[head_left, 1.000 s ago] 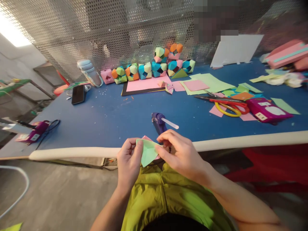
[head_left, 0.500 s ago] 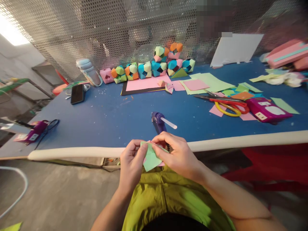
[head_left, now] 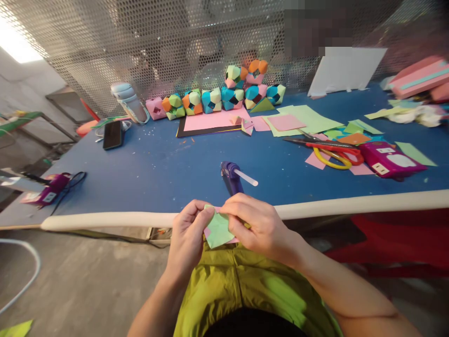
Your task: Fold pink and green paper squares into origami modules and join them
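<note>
Between my two hands, just off the table's front edge, is a piece of folded paper [head_left: 219, 230], light green on top with pink showing at its edges. My left hand [head_left: 191, 229] pinches its upper left corner between thumb and fingers. On the other side, my right hand [head_left: 255, 223] is closed on the upper right part, and its fingers hide that corner. A purple glue gun [head_left: 231, 177] with a white glue stick [head_left: 246, 177] in it lies on the table just beyond my hands.
Several folded paper balls [head_left: 210, 100] stand along the mesh at the back. Scissors [head_left: 331, 152], a purple power strip [head_left: 393, 160] and paper sheets [head_left: 308, 119] lie to the right. On the left are a phone [head_left: 112, 135], a bottle [head_left: 129, 103] and another purple power strip [head_left: 49, 189].
My right fingers have curled further over the paper's right corner, covering more of it. The paper has turned slightly, and my left hand has shifted a little left and up.
</note>
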Available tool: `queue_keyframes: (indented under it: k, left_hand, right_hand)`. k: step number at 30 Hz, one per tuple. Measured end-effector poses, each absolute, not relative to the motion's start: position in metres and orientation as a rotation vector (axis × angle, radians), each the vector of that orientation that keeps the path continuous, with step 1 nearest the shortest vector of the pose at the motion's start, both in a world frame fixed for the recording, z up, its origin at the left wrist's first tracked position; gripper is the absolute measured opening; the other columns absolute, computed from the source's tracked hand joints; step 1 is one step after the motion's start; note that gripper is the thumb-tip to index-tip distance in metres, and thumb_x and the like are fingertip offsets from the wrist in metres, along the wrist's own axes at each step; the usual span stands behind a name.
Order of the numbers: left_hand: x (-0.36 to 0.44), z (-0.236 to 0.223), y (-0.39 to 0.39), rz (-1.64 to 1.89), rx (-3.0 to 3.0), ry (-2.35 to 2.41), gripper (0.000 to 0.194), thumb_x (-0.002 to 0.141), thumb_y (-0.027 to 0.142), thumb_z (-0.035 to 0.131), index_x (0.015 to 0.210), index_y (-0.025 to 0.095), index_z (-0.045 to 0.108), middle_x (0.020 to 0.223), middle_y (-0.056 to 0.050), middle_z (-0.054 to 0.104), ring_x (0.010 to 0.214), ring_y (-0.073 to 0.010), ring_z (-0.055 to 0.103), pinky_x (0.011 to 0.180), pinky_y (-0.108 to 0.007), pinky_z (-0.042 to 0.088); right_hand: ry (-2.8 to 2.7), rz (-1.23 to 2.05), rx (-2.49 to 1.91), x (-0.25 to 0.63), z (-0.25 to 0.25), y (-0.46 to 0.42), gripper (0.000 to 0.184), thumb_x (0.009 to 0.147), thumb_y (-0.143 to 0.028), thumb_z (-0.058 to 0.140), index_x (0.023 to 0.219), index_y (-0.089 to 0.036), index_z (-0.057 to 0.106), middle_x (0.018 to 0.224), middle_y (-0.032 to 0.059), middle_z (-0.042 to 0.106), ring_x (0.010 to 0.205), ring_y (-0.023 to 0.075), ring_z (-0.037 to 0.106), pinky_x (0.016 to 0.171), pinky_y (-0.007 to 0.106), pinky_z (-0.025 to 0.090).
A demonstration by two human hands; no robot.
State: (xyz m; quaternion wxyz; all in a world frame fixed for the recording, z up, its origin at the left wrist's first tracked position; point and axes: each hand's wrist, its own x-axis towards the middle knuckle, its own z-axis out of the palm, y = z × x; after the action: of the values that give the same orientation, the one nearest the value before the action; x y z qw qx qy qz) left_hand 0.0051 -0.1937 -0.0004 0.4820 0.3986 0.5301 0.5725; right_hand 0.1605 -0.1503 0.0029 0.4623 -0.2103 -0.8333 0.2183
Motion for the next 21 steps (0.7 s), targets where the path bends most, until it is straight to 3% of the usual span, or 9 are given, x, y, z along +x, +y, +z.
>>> queue_keyframes:
  k: [8, 15, 17, 21]
  left_hand:
    - [0.0052, -0.0042, -0.1947, 1.408, 1.016, 1.257, 0.019, 0.08, 0.033, 0.068, 0.075, 0.016, 0.062, 0.063, 0.003, 0.058, 0.053, -0.0056, 0.048, 0.048, -0.015, 0.039]
    - [0.0033, -0.0036, -0.1996, 1.48, 1.191, 1.377, 0.015, 0.081, 0.031, 0.067, 0.078, 0.017, 0.063, 0.063, 0.003, 0.06, 0.051, -0.0065, 0.051, 0.046, -0.015, 0.04]
    - [0.0058, -0.0041, -0.2013, 1.54, 1.355, 1.502, 0.011, 0.08, 0.028, 0.066, 0.076, 0.017, 0.064, 0.061, 0.003, 0.06, 0.05, -0.0059, 0.048, 0.045, -0.015, 0.038]
    - [0.0078, -0.0051, -0.2015, 1.564, 1.738, 1.705, 0.004, 0.079, 0.019, 0.063, 0.076, 0.019, 0.064, 0.055, 0.006, 0.055, 0.045, -0.0052, 0.04, 0.044, -0.016, 0.036]
  right_hand:
    - [-2.101, 0.424, -0.521, 0.1591, 0.0049, -0.1491, 0.021, 0.084, -0.005, 0.045, 0.092, -0.013, 0.062, 0.081, 0.0074, 0.062, 0.075, 0.0147, 0.057, 0.067, 0.027, 0.05]
    - [-1.92, 0.79, -0.672, 0.159, 0.0101, -0.1549, 0.016, 0.087, -0.017, 0.053, 0.099, -0.017, 0.063, 0.086, 0.0032, 0.063, 0.074, 0.0118, 0.059, 0.067, 0.025, 0.05]
    - [-1.923, 0.774, -0.724, 0.1568, 0.0099, -0.1556, 0.01, 0.088, -0.019, 0.054, 0.091, -0.017, 0.063, 0.081, 0.002, 0.061, 0.071, 0.0115, 0.057, 0.065, 0.025, 0.048]
    - [-2.046, 0.587, -0.615, 0.1542, 0.0066, -0.1523, 0.015, 0.092, -0.014, 0.048, 0.082, -0.015, 0.059, 0.075, 0.0037, 0.059, 0.071, 0.0128, 0.055, 0.066, 0.026, 0.045]
